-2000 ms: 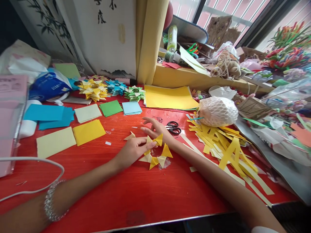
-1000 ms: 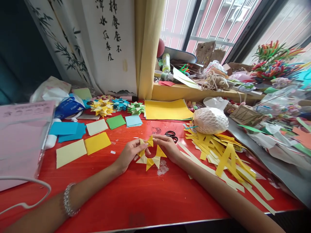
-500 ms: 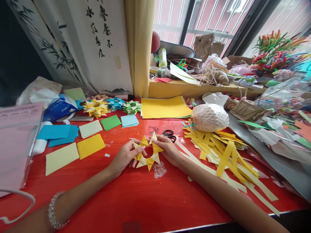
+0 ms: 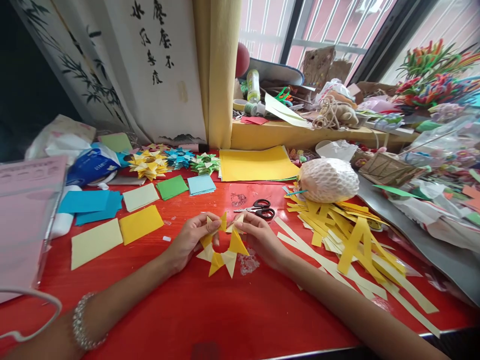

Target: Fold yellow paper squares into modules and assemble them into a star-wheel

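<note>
A ring of folded yellow and cream paper points [image 4: 217,261] is held up over the red table [image 4: 210,315]. My left hand [image 4: 192,239] pinches its upper left side between thumb and fingers. On the upper right side, my right hand [image 4: 262,239] grips a cream point. The ring's pointed pieces hang down between the two hands, around an open middle. Just behind my right hand lie black-handled scissors [image 4: 263,210]. Some fingertips of both hands are hidden behind the paper.
Stacks of blue [image 4: 84,202], cream [image 4: 96,243], yellow [image 4: 141,224] and green paper [image 4: 171,187] lie left. Finished paper stars [image 4: 149,165] and yellow sheets [image 4: 257,165] are at the back. Cut strips [image 4: 354,245] and a net-wrapped bundle [image 4: 329,180] sit right.
The ring has tilted and shifted slightly down and left, its lower points hanging further below my hands. More of the scissors shows now. The camera view has moved a little.
</note>
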The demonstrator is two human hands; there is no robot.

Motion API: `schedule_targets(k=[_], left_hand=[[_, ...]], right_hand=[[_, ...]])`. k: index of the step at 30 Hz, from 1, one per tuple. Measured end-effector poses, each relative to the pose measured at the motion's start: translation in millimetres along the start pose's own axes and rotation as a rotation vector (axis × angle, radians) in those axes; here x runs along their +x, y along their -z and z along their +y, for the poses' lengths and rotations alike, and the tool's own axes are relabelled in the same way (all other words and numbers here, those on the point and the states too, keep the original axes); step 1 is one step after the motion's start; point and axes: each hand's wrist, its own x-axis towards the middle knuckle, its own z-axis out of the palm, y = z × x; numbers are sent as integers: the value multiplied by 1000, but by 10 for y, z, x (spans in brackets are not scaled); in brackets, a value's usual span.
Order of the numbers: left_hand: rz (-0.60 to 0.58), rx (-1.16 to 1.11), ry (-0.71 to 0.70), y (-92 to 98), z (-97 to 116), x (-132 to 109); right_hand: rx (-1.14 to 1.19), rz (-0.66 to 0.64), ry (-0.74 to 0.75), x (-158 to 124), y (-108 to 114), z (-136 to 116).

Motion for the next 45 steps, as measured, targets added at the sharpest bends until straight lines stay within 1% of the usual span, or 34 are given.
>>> schedule_targets(k=[3,6,11,13,17,33,38,45], left_hand=[[-30,-86,21,47,14,9],[-68,-113,18,80,3,25],[-111,-86,8,94,-25,31],[-116,-73,6,87,-23,26],[-130,-53,9,66,-7,14],[-105,-32,22,42,-13,14],[-60,-52,12,35,-17,12],[-51,-43,20,30,-11,18]], right_hand=[[-48,-10,-5,-24,-31,-23],[-122,-4,-17,-65,-74,-65],[-238,60,95,-123,-118,-123],[-243,92,112,-125,-115,-126],[-202,118,93,-113,-107,-125],[-254,169,10,-112,-116,-134],[-227,180,27,-105,-101,-118],[-181,198,20,-100,-83,-91]])
